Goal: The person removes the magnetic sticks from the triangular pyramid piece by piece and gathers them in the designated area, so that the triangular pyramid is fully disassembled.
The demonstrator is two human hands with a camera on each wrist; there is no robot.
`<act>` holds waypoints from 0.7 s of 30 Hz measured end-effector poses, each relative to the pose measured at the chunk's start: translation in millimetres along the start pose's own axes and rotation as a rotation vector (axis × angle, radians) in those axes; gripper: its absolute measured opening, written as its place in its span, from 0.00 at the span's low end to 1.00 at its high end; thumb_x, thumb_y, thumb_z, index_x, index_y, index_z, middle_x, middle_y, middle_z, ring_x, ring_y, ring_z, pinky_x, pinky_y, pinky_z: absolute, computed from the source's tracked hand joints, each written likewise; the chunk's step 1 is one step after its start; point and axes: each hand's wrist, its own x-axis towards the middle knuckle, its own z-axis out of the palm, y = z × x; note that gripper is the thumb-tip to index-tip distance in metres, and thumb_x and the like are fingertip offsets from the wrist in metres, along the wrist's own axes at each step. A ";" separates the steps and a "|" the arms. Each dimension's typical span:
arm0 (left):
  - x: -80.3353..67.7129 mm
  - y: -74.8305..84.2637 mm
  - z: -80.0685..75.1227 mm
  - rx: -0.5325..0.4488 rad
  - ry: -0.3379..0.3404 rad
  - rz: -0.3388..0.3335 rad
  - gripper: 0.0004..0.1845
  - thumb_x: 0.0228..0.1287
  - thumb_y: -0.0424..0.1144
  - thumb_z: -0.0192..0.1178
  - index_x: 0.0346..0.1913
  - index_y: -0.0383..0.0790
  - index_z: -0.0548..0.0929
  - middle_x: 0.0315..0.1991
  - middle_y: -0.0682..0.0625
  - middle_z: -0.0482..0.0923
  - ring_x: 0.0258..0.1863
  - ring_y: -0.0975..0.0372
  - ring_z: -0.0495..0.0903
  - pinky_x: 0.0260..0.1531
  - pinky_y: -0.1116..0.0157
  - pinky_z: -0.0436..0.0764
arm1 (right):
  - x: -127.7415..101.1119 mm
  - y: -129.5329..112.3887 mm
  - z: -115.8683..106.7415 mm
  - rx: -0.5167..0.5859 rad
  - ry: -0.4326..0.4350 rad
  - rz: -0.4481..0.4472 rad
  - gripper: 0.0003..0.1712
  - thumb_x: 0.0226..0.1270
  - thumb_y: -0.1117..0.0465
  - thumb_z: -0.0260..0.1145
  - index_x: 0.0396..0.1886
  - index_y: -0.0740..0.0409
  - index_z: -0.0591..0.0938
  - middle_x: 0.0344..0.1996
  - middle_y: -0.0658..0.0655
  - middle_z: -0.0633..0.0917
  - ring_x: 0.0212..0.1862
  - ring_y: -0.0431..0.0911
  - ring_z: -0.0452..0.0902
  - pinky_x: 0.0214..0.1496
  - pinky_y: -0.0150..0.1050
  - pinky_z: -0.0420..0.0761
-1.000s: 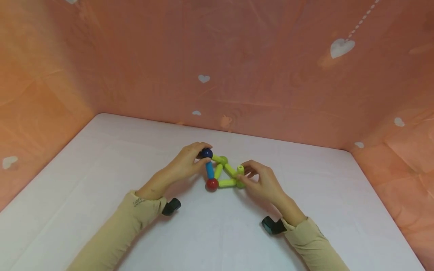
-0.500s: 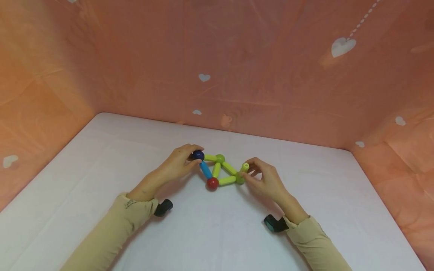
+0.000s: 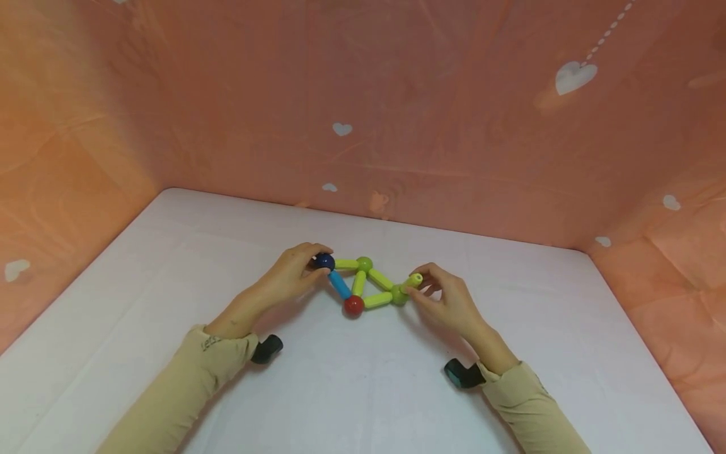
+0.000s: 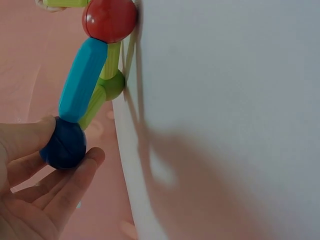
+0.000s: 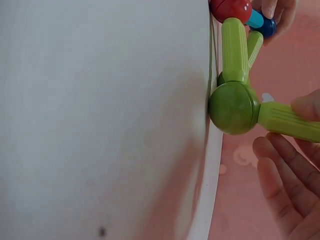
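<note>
My left hand (image 3: 288,272) pinches a dark blue ball (image 4: 64,144) between thumb and fingers, and the left wrist view shows it held off the table. A blue rod (image 3: 340,285) joins that ball to a red ball (image 3: 354,306). Yellow-green rods link the blue and red balls to a far green ball (image 3: 364,264), and that one to a near green ball (image 5: 234,108) at the right. From the near green ball a yellow-green rod (image 5: 287,120) sticks out, tilted up. My right hand (image 3: 450,302) holds this rod between thumb and fingers.
The figure sits mid-table on a white tabletop (image 3: 351,391). Orange-pink cloth (image 3: 255,113) with white hearts hangs behind the far edge and along both sides. A black wrist camera (image 3: 266,349) is on the left sleeve, another camera (image 3: 462,374) on the right.
My left hand has moved left with the dark blue ball, so the blue rod now slants left from the red ball. The rod in my right hand has tipped from upright toward the right.
</note>
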 end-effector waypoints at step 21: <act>-6.9 -7.2 -3.9 0.023 -0.018 -0.045 0.17 0.65 0.29 0.58 0.55 0.25 0.74 0.47 0.33 0.78 0.44 0.47 0.81 0.46 0.56 0.81 | -0.3 7.0 -10.4 -0.043 -0.046 0.055 0.13 0.57 0.64 0.71 0.42 0.59 0.81 0.35 0.54 0.85 0.33 0.44 0.80 0.37 0.38 0.81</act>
